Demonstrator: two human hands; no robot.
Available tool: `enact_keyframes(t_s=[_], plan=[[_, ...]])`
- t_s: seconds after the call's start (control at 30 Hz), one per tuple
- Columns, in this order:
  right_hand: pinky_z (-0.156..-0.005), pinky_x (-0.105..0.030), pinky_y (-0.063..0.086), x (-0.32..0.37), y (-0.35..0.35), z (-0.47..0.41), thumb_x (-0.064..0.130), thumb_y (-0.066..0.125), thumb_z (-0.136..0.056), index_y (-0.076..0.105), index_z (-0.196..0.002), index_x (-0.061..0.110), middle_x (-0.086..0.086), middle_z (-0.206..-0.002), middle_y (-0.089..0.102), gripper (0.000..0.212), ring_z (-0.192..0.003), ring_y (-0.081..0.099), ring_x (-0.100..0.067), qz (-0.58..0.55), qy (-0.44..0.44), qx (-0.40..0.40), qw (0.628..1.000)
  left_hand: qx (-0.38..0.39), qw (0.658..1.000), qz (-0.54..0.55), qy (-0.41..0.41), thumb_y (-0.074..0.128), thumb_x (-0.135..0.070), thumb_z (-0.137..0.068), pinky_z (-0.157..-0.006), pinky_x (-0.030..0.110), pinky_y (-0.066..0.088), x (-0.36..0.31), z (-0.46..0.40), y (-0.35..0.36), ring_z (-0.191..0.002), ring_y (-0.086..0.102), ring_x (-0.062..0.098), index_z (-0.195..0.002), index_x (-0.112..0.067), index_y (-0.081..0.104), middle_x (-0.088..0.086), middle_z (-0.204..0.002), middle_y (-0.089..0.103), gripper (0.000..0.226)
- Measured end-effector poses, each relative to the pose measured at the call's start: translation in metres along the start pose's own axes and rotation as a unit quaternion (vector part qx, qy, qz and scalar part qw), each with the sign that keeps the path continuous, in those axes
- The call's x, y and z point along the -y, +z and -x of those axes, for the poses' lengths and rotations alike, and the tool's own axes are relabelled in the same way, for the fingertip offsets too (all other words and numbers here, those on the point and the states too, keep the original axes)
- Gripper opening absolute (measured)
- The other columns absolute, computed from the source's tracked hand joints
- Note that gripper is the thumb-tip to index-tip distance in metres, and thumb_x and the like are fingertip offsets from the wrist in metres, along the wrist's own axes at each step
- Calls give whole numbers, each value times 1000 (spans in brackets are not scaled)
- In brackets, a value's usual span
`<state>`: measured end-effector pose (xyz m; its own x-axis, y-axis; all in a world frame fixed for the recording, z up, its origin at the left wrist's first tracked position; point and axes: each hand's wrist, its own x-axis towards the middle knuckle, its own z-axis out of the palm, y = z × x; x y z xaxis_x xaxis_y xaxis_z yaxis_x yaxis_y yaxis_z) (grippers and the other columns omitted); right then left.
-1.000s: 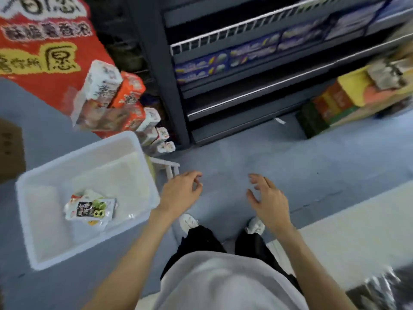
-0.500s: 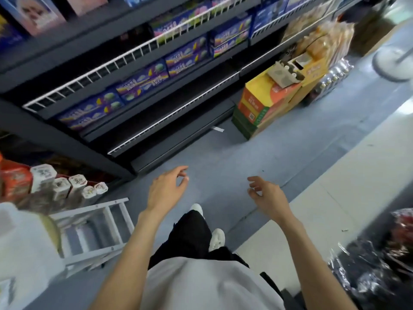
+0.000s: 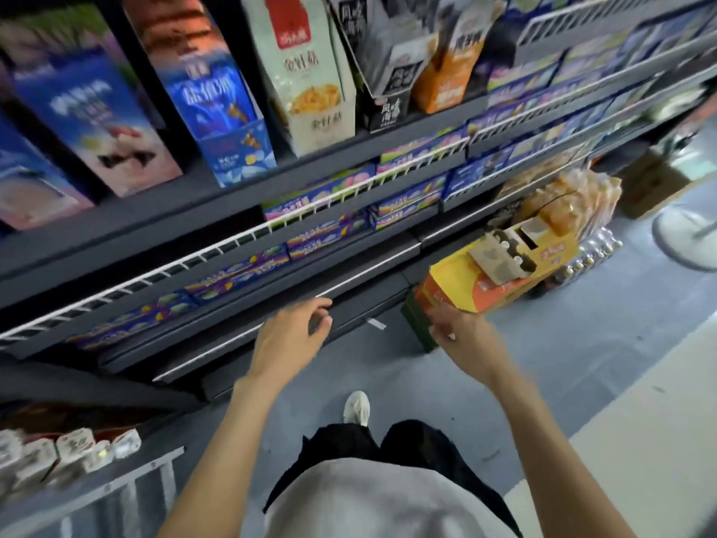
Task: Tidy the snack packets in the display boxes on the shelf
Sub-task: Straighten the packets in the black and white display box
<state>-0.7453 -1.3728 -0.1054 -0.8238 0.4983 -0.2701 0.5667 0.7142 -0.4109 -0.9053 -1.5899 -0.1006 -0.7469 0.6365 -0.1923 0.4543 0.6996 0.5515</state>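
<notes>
Your left hand [image 3: 289, 339] and right hand [image 3: 463, 337] hang empty w/ fingers loosely curled, low in front of the dark shelf [image 3: 240, 192]. Display boxes [image 3: 302, 71] w/ snack packets stand on its upper tier, above both hands, untouched.

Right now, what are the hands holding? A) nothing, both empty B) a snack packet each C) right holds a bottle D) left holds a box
A: the left hand and right hand both hang in the air in front of the lower shelf with loosely curled fingers and nothing in them.
</notes>
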Motion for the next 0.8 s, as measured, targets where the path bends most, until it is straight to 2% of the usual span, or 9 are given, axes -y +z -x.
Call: enact_keyframes(t_s=[0.1,0.2,0.3,0.43,0.5,0.57,0.63,0.73,0.8], plan=[[-67,-25,41,11,-45,-46,25,53,-95,61,-116,20,0,-97,70,24,-93,64,-23,23,-45,-27,998,-31,999,-5,23,52,-35,-94,-83,29,48,-24,-42,-24,-102,60,7,-121,-35,57,-21,-109,65,27],[-69,-31,51,19,-85,-88,33,52,-94,61,-108,26,2,-91,70,18,-85,66,-21,20,-105,-71,992,-88,994,12,59,54,-35,-93,-80,24,48,-51,-77,-44,-97,60,-2,-116,-37,60,-22,-104,66,24],[-63,-34,54,28,-121,-125,34,56,-92,63,-100,25,6,-81,70,13,-74,67,-19,3,-174,-114,978,-160,980,54,101,57,-31,-93,-82,16,46,-79,-104,-62,-95,60,-6,-115,-35,62,-21,-102,67,23],[-51,-25,45,52,-178,-171,32,58,-87,67,-90,20,11,-70,66,15,-61,64,-15,-32,-297,-201,933,-274,947,88,144,54,-31,-93,-85,30,51,-117,-141,-88,-94,61,2,-115,-26,64,-16,-100,67,25],[-52,-28,49,60,-204,-193,29,56,-88,68,-92,19,14,-70,62,16,-61,62,-12,-63,-357,-209,908,-322,932,80,148,54,-27,-92,-85,34,51,-132,-159,-99,-96,61,8,-114,-20,65,-11,-100,67,26],[-56,-31,51,64,-229,-216,26,56,-89,68,-96,18,12,-74,63,16,-65,62,-11,-94,-409,-204,884,-350,924,87,129,55,-26,-91,-85,32,49,-145,-174,-110,-97,60,8,-115,-20,64,-9,-101,66,26],[-60,-27,48,67,-251,-237,23,57,-90,69,-99,16,8,-77,64,16,-67,60,-11,-98,-447,-209,864,-358,919,125,104,56,-26,-91,-86,28,49,-153,-186,-119,-98,60,6,-117,-23,62,-9,-104,65,27],[-67,-27,50,75,-283,-276,20,56,-91,69,-103,17,8,-85,67,17,-74,61,-9,-57,-495,-206,842,-368,917,137,75,57,-18,-94,-90,25,48,-164,-207,-130,-102,59,2,-118,-26,61,-13,-109,63,26],[-74,-31,52,85,-300,-302,20,58,-91,69,-106,19,8,-90,67,18,-80,60,-8,-8,-516,-181,837,-353,925,124,61,55,-19,-95,-92,24,47,-169,-222,-136,-104,57,1,-120,-25,60,-13,-112,62,26]])
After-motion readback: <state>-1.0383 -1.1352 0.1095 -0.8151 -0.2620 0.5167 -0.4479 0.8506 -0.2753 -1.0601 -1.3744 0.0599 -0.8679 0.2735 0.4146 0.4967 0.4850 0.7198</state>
